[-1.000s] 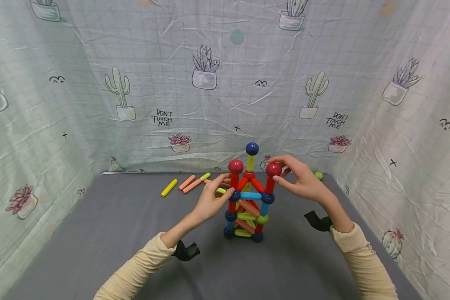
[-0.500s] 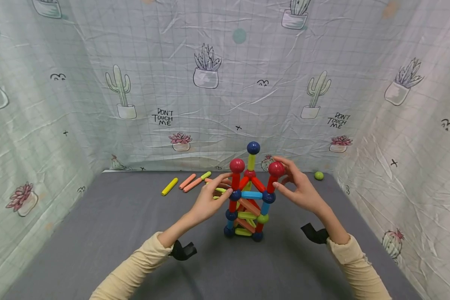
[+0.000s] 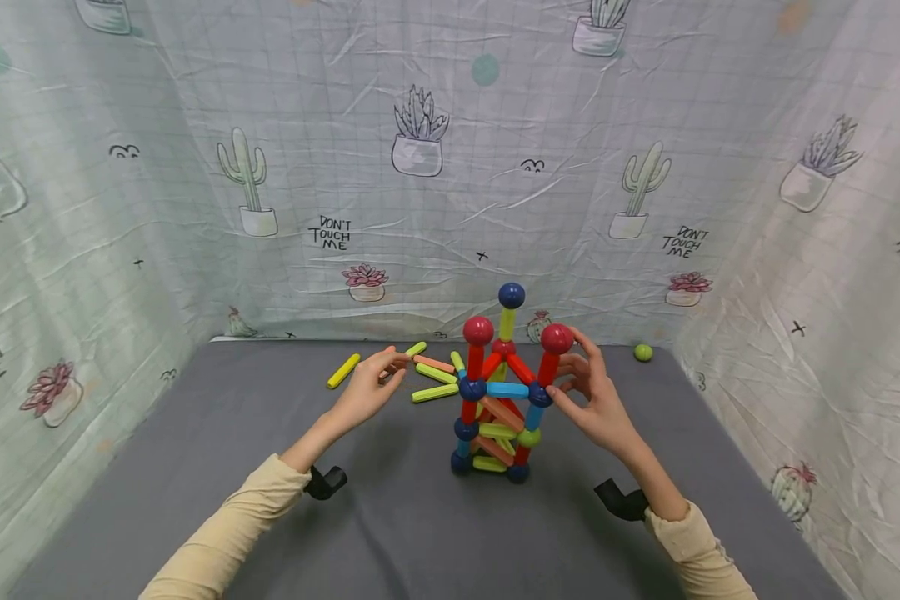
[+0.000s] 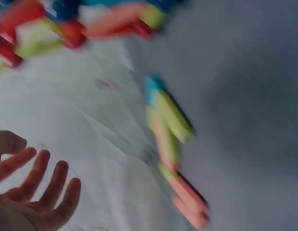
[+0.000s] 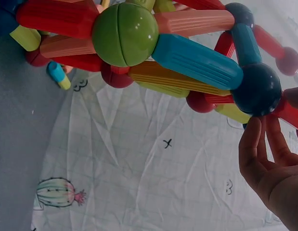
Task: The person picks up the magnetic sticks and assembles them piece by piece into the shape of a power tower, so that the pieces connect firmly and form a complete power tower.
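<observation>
Head view: soft, even light; faint shadows on counter. Left wrist: sticks blurred. Right wrist: dimmer, crisper; small highlights on green ball.

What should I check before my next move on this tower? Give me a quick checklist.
1. Tower standing upright on the table: ok.
2. Right grip on the tower: ok, at the upper right blue ball and red rod.
3. Left grip free: ok, holding nothing.
4. Loose yellow rod within left reach: probably ok.
5. Green ball near the left grip: not ok, far right corner.
6. Tower's connections firm: cannot tell.
</observation>
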A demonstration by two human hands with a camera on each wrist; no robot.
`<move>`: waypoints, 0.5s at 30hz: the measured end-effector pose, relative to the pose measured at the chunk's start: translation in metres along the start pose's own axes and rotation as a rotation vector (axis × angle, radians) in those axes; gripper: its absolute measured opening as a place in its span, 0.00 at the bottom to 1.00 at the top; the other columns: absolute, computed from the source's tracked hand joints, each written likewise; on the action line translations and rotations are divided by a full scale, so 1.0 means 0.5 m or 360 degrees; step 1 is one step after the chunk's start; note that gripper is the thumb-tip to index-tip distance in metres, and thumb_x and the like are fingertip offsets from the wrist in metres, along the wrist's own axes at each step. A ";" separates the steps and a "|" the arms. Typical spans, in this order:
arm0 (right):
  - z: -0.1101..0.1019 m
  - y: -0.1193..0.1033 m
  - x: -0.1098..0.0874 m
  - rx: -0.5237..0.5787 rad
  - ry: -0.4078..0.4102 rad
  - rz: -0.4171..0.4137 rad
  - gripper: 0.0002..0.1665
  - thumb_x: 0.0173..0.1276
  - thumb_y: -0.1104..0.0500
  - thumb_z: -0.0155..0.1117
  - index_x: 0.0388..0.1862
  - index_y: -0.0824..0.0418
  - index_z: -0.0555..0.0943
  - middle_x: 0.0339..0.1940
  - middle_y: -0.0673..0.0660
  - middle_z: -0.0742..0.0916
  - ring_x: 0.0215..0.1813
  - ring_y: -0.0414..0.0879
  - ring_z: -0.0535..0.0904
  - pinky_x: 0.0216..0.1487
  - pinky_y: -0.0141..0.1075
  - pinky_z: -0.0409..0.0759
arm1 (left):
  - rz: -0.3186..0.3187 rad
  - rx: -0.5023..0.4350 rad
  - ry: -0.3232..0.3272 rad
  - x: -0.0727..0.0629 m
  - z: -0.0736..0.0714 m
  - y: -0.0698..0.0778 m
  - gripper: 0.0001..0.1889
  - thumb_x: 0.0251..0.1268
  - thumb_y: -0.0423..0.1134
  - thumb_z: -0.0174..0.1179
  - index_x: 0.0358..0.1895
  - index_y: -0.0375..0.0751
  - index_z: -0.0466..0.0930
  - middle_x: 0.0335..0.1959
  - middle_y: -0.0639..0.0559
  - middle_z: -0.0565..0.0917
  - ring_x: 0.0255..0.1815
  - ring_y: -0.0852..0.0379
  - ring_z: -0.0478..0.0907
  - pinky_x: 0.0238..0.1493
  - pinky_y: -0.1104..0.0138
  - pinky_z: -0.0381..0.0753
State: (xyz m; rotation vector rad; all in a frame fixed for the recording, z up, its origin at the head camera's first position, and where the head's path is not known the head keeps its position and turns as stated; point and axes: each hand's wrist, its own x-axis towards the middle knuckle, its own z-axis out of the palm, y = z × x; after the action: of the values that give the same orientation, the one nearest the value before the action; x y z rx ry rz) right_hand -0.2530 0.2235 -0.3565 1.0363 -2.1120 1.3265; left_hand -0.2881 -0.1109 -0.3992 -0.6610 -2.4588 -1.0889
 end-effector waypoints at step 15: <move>-0.005 -0.071 0.015 -0.0169 -0.0099 -0.0007 0.53 0.45 0.81 0.61 0.66 0.72 0.42 0.38 0.69 0.78 0.35 0.53 0.76 0.31 0.33 0.78 | 0.0803 0.1501 -0.0554 0.033 0.072 -0.141 0.07 0.59 0.40 0.56 0.39 0.45 0.77 0.32 0.49 0.79 0.35 0.52 0.75 0.33 0.61 0.74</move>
State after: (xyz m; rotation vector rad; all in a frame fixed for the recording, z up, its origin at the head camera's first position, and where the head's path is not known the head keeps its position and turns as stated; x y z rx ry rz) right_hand -0.2299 0.2136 -0.3301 1.0496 -2.1987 1.1803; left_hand -0.3456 -0.1211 -0.4553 -1.0793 -2.4620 0.4062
